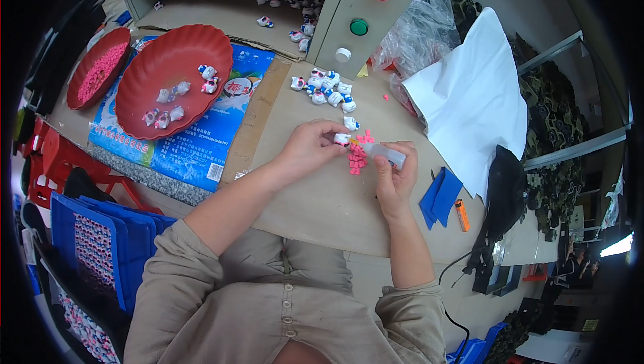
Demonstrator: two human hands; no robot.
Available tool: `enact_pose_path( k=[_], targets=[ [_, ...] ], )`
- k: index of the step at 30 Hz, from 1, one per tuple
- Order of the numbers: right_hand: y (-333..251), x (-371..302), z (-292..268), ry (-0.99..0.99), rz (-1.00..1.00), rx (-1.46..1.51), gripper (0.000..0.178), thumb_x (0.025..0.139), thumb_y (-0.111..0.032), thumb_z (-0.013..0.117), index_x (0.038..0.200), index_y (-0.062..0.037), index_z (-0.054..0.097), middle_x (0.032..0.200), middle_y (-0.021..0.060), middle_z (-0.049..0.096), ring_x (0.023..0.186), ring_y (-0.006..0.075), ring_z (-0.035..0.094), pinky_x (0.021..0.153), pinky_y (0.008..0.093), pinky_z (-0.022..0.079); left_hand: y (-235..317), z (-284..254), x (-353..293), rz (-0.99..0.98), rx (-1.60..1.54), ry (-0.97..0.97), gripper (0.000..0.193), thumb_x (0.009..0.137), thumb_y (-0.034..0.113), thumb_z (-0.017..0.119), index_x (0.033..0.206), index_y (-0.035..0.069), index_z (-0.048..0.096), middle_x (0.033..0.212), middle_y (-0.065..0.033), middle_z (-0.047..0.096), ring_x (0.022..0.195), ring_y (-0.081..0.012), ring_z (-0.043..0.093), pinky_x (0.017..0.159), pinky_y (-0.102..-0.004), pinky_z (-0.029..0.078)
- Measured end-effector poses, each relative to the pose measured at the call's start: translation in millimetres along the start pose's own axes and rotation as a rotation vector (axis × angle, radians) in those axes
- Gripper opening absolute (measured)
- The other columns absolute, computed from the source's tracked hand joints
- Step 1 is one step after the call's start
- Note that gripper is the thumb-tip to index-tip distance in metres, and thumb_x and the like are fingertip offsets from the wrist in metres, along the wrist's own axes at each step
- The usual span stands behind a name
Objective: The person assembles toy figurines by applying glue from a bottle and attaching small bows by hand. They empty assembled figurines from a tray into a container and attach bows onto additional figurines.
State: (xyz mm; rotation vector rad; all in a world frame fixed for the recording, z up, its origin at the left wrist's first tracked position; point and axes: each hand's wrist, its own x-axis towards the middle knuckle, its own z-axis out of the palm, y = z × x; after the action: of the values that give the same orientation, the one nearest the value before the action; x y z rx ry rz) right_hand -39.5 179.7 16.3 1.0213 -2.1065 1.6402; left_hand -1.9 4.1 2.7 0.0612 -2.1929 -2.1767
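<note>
My left hand (314,147) pinches a small white figurine (342,139) with dark and pink markings. In my right hand (397,171) is a small translucent squeeze bottle (388,156), its narrow tip pointing left at the figurine; whether they touch I cannot tell. Just below the tip lies a little heap of bright pink pieces (357,161). Another figurine, white and blue (351,123), rests just beyond my left fingertips. Farther back on the tabletop (315,210) sits a cluster of similar figurines (325,87).
At the left are a large red scalloped bowl (127,89) holding several figurines and a smaller red bowl (74,96) of pink pieces. Behind stands a beige machine with buttons (369,9). Blue cloth (441,196), an orange lighter (462,216) and white sheeting (469,102) lie right.
</note>
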Motion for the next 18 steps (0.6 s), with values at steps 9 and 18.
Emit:
enact_pose_path(
  k=[9, 18],
  targets=[
    [-0.4, 0.2, -0.1, 0.004, 0.045, 0.056, 0.024, 0.079, -0.013, 0.06, 0.094, -0.001, 0.045, 0.082, 0.0088, 0.045, 0.07, 0.0147, 0.044, 0.06, 0.0235, 0.037, -3.0, 0.2, 1.6, 0.002, 0.023, -0.013, 0.031, 0.074, -0.004, 0.06, 0.105, -0.004, 0.053, 0.089, -0.0089, 0.059, 0.079, -0.0101, 0.059, 0.068, -0.0201, 0.048],
    [3.1, 0.0, -0.1, 0.017, 0.008, 0.011, 0.026, 0.078, -0.014, 0.061, 0.093, -0.0011, 0.045, 0.081, 0.0092, 0.045, 0.07, 0.016, 0.044, 0.059, 0.0248, 0.037, -0.4, 0.1, 0.6, -0.004, 0.018, -0.011, 0.031, 0.075, -0.003, 0.059, 0.105, -0.004, 0.053, 0.09, -0.0084, 0.059, 0.079, -0.0095, 0.059, 0.068, -0.0195, 0.048]
  ],
)
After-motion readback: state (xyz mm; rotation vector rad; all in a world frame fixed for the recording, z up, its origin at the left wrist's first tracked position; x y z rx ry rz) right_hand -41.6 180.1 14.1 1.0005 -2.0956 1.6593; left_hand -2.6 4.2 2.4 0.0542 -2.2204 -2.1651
